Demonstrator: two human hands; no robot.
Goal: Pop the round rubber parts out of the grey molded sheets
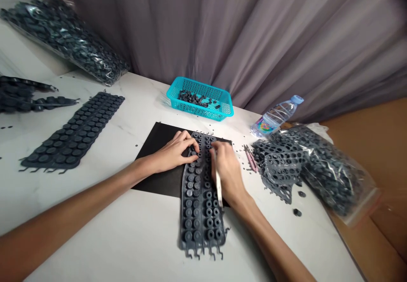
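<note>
A dark grey moulded rubber sheet with rows of round knobs lies lengthwise in front of me, partly over a black mat. The right-hand knobs have holes in their tops, while most left-hand ones look solid. My left hand rests at the sheet's upper left, thumb and forefinger curled closely about a knob. My right hand is closed around a slim white-handled tool over the sheet's right rows. Its tip is hidden by my fingers, so I cannot tell its kind.
A turquoise basket holds small dark pieces. At left lie another knobbed sheet and a bag of dark parts. To the right are pink snips, a water bottle, perforated scrap sheets and another filled bag.
</note>
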